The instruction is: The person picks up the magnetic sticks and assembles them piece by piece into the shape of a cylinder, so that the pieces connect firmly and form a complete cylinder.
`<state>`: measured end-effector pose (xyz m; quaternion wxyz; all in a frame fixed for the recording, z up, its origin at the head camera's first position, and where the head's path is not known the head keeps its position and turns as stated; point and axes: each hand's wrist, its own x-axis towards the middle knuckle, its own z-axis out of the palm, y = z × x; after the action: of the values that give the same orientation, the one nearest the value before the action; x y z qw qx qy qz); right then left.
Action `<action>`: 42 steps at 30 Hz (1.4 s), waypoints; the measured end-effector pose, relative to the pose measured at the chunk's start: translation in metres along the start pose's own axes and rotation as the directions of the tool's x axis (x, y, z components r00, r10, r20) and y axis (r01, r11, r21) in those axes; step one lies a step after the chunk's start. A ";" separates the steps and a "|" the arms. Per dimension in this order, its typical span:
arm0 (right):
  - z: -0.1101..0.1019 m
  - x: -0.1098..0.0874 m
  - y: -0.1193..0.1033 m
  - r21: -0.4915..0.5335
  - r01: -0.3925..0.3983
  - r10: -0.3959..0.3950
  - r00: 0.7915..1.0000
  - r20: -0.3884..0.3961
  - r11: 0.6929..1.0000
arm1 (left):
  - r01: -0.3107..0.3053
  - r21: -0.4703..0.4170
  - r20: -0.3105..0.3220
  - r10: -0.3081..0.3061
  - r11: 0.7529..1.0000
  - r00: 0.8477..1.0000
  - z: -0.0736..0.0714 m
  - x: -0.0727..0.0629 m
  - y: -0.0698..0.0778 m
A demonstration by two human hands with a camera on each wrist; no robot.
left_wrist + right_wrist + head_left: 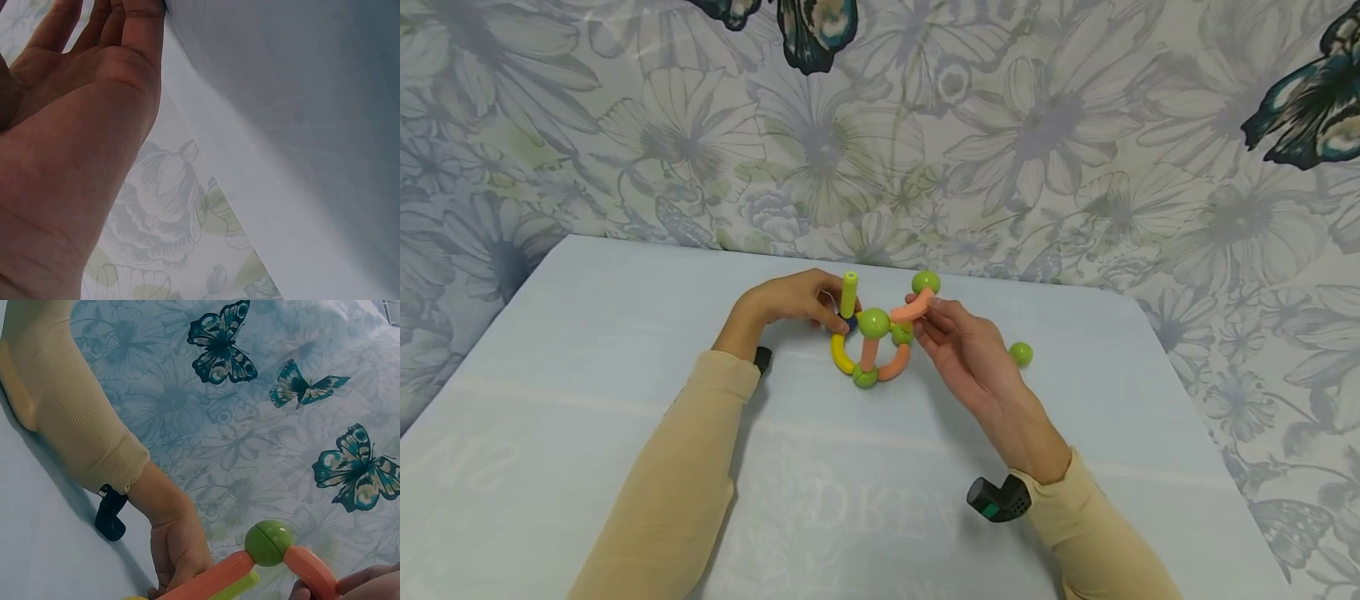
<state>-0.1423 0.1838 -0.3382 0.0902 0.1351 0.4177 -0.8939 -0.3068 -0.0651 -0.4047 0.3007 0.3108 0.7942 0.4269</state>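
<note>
A toy frame of balls and rods stands on the table. A yellow curved rod (841,353) and an orange curved rod (895,364) meet at its low green ball (865,377). From there a straight orange rod (869,354) rises to an upper green ball (874,323). My left hand (797,297) grips the frame at a dark blue ball (851,322), below an upright lime rod (849,293). My right hand (973,358) pinches another curved orange rod (312,569), which meets the upper ball. Another green ball (926,282) shows beyond the right fingertips; its support is hidden.
A loose green ball (1020,354) lies on the white table (865,483), right of my right hand. The patterned wall (925,150) rises behind the table's far edge. Black cameras, including the right one (998,498), are worn on both wrists.
</note>
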 end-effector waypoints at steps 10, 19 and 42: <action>0.001 0.000 0.003 -0.003 0.001 0.000 0.999 0.051 1.000 | -0.006 -0.004 -0.011 0.006 1.000 1.000 0.001 -0.001 0.001; -0.003 0.007 0.009 0.043 0.058 -0.053 0.993 -0.108 0.997 | -0.004 -0.011 -0.002 0.004 1.000 1.000 0.002 -0.001 0.002; -0.045 0.051 0.026 -0.912 0.292 -0.189 0.951 0.245 0.289 | 0.024 0.041 -0.153 -0.018 0.999 0.988 0.001 0.003 -0.002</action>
<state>-0.1757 0.1990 -0.4008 0.0347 -0.0463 0.8669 -0.4951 -0.3078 -0.0629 -0.4073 0.2367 0.2752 0.8271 0.4291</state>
